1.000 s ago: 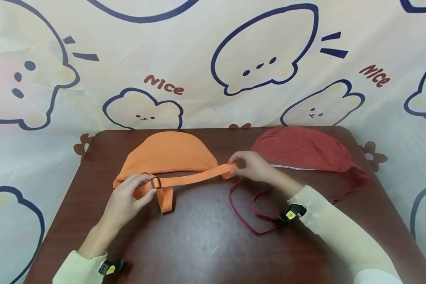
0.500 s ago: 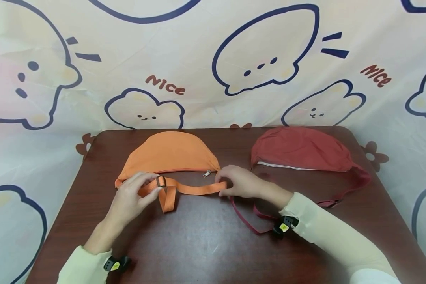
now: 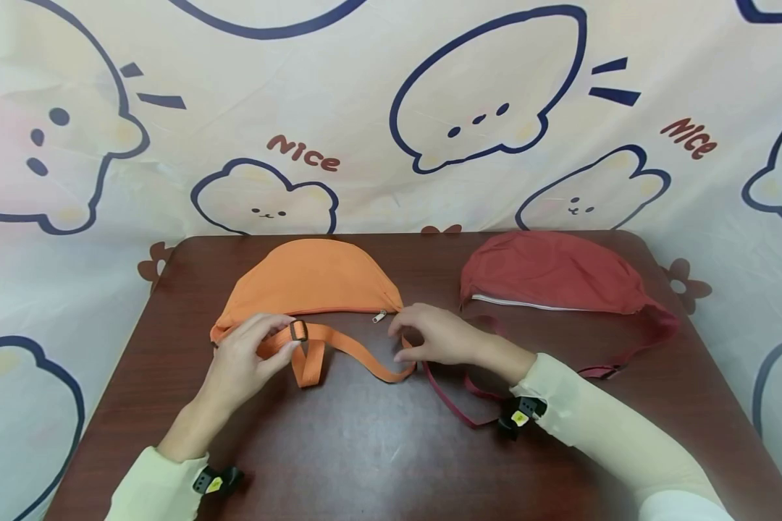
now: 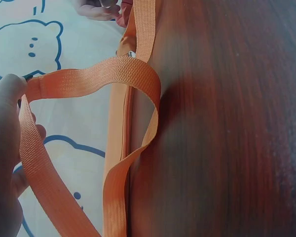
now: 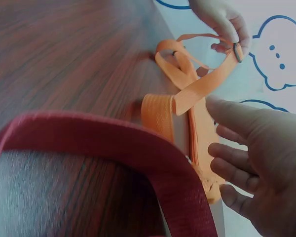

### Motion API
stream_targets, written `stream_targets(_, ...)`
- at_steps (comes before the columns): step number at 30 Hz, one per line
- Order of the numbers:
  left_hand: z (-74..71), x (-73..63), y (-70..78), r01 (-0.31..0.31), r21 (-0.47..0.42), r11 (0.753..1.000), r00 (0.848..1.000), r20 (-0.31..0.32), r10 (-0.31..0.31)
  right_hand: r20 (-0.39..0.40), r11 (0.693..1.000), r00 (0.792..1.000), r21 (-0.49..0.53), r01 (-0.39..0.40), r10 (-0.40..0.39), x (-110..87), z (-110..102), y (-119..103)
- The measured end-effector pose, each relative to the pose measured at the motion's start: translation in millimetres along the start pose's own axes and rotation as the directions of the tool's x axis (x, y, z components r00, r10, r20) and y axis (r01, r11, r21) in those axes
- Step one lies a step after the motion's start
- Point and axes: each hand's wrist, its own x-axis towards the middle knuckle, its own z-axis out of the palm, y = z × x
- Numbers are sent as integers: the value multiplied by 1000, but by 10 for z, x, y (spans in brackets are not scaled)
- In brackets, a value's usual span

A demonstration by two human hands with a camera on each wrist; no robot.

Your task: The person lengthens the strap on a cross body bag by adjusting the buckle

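Note:
An orange waist bag (image 3: 313,282) lies at the back left, its flat zipped edge toward me. My left hand (image 3: 241,358) pinches its orange strap (image 4: 89,81) right at the dark slider buckle (image 3: 298,331), lifting it off the table. From the buckle, one loop hangs down and a longer run curves right along the table. My right hand (image 3: 439,336) hovers over the far end of that run, near the bag's right corner and zipper pull (image 3: 380,316). In the right wrist view its fingers (image 5: 232,158) are relaxed and parted, with nothing between them.
A dark red waist bag (image 3: 550,275) with a white zipper lies at the back right. Its red strap (image 5: 98,131) trails on the brown table (image 3: 391,449) under my right forearm. A patterned cloth (image 3: 391,195) hangs behind the table.
My right hand moved left and toward me with the strap, then let go of it. The strap, stretched before, now sags onto the table. The left hand kept its pinch and shifted slightly right.

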Motion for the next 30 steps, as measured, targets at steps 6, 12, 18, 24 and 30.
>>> stream_targets(6, -4, -6, 21, 38, -50, 998, 999, 4, -38, -45, 992, 999, 125, 17, -12, 105, 46, -108)
stream_targets(12, 47, 17, 55, 72, -111, 991, 997, -19, -74, -175, 962, 983, 256, 93, -49, 248, 109, -256)
stream_targets(18, 82, 16, 60, 78, -123, 989, 997, -19, -81, -297, 892, 953, 410, 190, -66, 459, 289, -449)
stream_targets(24, 94, 26, 62, 37, -142, 989, 998, -48, -44, -278, 822, 960, 540, 179, -27, 624, 392, -544)
stream_targets(30, 98, 10, 68, 41, -138, 990, 998, -50, -48, -240, 809, 971, 573, 128, 17, 737, 463, -574)
